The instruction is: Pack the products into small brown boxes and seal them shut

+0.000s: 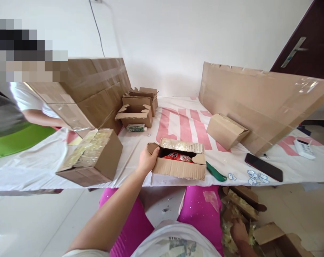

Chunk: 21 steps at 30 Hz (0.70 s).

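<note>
In the head view, my left hand [148, 159] grips the left end of a small open cardboard box [178, 168], thumb over its flap. Inside the box lies a red packet [175, 156] with dark and white print, partly covered by the flaps. Low on the right, beside my leg, my right hand [239, 230] reaches down among crumpled yellowish packing tape [228, 237] and opened cardboard boxes [271, 235]. Its fingers are hidden, so I cannot see whether it holds anything. A green curved object [216, 172] rests just right of the small box.
A tape-covered box [111, 153] stands left. Open boxes [135, 113] and a small green-white carton [136, 127] sit behind. Large cardboard panels [103, 92] flank the table; a closed box [226, 130], phone [263, 167] and stickers [254, 176] lie right. Another person's arm [44, 117] is left.
</note>
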{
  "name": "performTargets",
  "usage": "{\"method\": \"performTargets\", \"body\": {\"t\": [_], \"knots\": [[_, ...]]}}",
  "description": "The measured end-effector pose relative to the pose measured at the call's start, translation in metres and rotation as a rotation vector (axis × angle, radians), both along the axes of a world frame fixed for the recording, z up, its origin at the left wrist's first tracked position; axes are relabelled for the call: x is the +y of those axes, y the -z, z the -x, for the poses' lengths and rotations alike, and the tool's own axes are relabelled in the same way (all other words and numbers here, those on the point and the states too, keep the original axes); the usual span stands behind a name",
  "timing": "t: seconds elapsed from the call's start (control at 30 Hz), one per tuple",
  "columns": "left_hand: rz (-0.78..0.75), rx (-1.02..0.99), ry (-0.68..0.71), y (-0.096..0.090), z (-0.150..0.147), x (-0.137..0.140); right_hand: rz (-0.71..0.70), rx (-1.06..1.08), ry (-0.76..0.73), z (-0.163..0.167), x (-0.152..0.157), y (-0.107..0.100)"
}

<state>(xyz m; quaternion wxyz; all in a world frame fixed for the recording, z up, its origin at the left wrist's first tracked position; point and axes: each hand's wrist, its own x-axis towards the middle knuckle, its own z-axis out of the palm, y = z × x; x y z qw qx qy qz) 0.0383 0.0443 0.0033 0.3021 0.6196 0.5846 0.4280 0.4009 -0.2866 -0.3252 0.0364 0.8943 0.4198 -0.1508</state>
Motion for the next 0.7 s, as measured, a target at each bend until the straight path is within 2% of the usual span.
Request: {"method": "performTargets", "body": {"t": [0.2,0.33,0.43,0.53,0.7], "knots": [[0.014,0.008,0.012,0.003,0.000,0.000,0.031,0.028,-0.133,0.013,0.013,-0.006],[-0.013,-0.127,0.012,0.011,0.003,0.002,-0.072,0.099,-0.160,0.017,0.029,-0.020],[0.044,-0.323,-0.029,0.012,0.007,0.007,-0.219,0.128,-0.116,0.013,0.041,-0.035],[0.147,-0.475,-0.074,0.008,0.012,0.015,-0.315,0.113,-0.005,0.001,0.051,-0.052],[0.201,-0.545,-0.165,0.005,0.018,0.020,-0.389,0.155,0.077,-0.013,0.063,-0.074]]}}
